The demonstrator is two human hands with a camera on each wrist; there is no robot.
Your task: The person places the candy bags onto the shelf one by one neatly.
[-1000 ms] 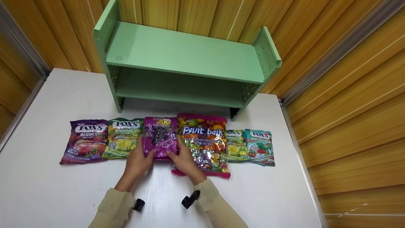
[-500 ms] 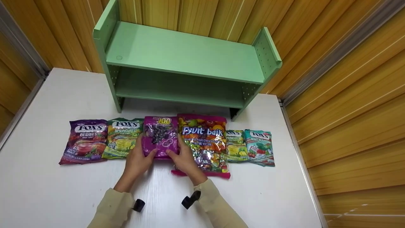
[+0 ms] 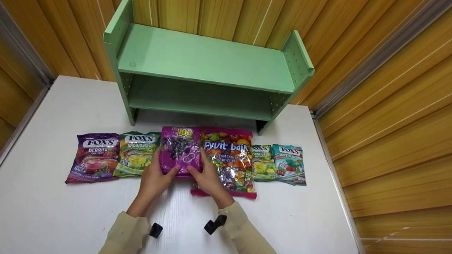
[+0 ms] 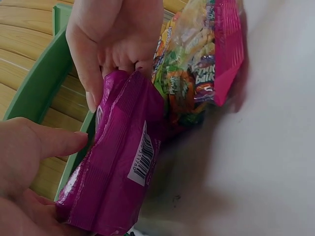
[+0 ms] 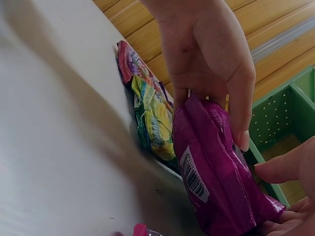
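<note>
Both my hands hold a purple candy bag (image 3: 180,150) with grapes and a yellow "100" on its front. My left hand (image 3: 154,180) grips its left side and my right hand (image 3: 210,179) its right side, thumbs on the front and other fingers partly hidden behind. In the left wrist view, the bag's sealed bottom edge and a white barcode (image 4: 142,156) show; it is raised off the table. Partly behind it lies the large Fyvit baik candy bag (image 3: 229,155). Left of it lies a green-yellow Fox's Spring Tea bag (image 3: 136,153), close to my left hand.
A purple Fox's Berries bag (image 3: 96,157) lies at the row's left end. Another Spring Tea bag (image 3: 263,164) and a teal Fox's bag (image 3: 290,164) lie at the right. Behind the row stands a green two-tier shelf (image 3: 208,63) on the white table (image 3: 70,211), before wood-patterned walls.
The purple bag has risen slightly and shifted a little right in both hands, now covering more of the Fyvit baik bag's left edge. The other bags and the shelf stay put.
</note>
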